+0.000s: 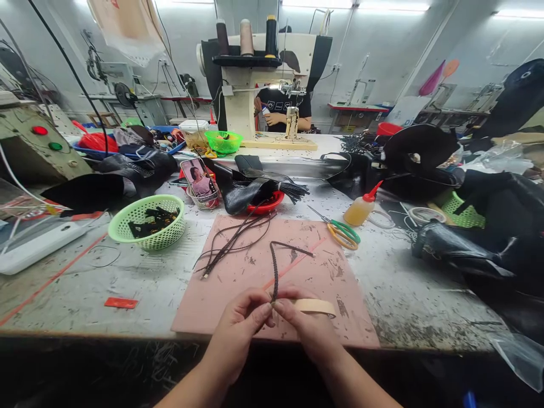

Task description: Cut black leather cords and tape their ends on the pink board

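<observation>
L hand (243,318) & R hand (312,327) pinched tight on braided cord (275,275); plait looks done; end prob. isn't (loose cords (229,247) unheld).

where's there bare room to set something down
Left: between the green basket, red tag and pink mat. Right: between the mat and black leather pile, though speckled. Crowded: the back, around phone and red bowl. Mat front: left hand, right hand, braided cord.

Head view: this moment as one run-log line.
left hand: pinching braided cord; right hand: pinching same cord; beige tape loop: at right hand; pink mat: beneath both; scissors: mat's upper-right edge
</observation>
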Demonstrator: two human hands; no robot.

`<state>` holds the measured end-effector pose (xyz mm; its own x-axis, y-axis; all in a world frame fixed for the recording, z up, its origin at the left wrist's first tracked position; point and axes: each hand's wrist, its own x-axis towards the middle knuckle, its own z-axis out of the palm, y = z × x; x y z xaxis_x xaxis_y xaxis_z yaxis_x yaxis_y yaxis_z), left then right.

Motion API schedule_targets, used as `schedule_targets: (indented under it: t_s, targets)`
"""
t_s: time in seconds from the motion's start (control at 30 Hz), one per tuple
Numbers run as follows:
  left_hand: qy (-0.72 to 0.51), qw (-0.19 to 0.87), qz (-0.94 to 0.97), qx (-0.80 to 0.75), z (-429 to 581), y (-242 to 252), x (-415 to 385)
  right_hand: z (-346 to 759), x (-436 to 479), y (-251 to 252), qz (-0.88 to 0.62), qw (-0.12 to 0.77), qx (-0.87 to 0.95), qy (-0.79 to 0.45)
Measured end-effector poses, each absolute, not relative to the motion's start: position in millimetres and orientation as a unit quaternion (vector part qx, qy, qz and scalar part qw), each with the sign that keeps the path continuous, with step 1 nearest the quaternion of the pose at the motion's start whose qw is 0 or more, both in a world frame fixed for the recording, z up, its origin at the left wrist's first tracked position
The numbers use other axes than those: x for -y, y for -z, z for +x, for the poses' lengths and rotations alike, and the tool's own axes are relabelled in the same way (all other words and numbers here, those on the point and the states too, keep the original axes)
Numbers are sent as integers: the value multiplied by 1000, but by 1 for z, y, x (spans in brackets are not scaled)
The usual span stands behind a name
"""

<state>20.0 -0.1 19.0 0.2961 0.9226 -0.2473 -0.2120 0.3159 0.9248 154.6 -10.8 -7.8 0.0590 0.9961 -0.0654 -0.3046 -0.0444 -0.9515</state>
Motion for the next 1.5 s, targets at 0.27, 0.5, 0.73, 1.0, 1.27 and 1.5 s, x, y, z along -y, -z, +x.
schedule_targets:
  t_s: [0.27,0.5,0.73,1.0,1.27,1.5]
  targets:
    - [-396,809,252,-355,26,-28,3,157,10,5,-347,531,391,-667]
    - [-371,798,279,-385,26,-26,4,163,10,0,-385,558,502,-537]
    - [-367,789,305,-387,25,-27,5,169,9,-6,-414,532,546,-497]
    - [-314,857,231,-336,28,-27,8,180,1,-18,-325,491,592,-550]
    - [-346,729,400,-435,21,-22,3,174,3,-10,-388,468,588,-533]
    - [-320,713,403,-475,20,-15,2,180,-1,-7,-396,375,762,-348]
